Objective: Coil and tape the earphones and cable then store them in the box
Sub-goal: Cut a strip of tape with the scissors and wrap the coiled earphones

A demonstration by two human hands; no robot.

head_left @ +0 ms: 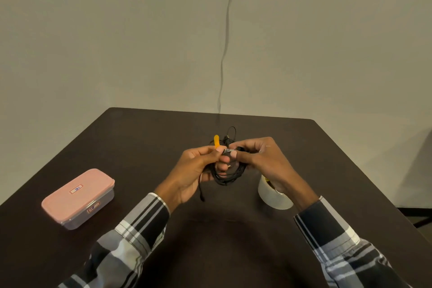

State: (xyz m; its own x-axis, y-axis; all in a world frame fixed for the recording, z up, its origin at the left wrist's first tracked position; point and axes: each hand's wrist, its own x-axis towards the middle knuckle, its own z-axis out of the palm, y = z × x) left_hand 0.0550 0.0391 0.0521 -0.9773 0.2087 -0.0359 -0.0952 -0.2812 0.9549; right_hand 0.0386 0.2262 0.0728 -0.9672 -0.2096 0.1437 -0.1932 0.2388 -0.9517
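Note:
A coil of black cable [228,174] hangs between my two hands above the dark table [145,138]. My left hand [191,170] pinches the top of the coil, and a loose end with a plug dangles below it. My right hand [261,159] pinches the same spot from the right, where a small strip of clear tape shows between the thumbs. An orange piece [216,141] sticks up behind my left fingers. A second black wire loop [230,133] lies on the table just beyond. The pink-lidded box [78,199] sits shut at the left.
A roll of white tape [273,195] stands on the table under my right wrist. A thin cable runs down the wall behind the table. The table's right edge is near my right sleeve.

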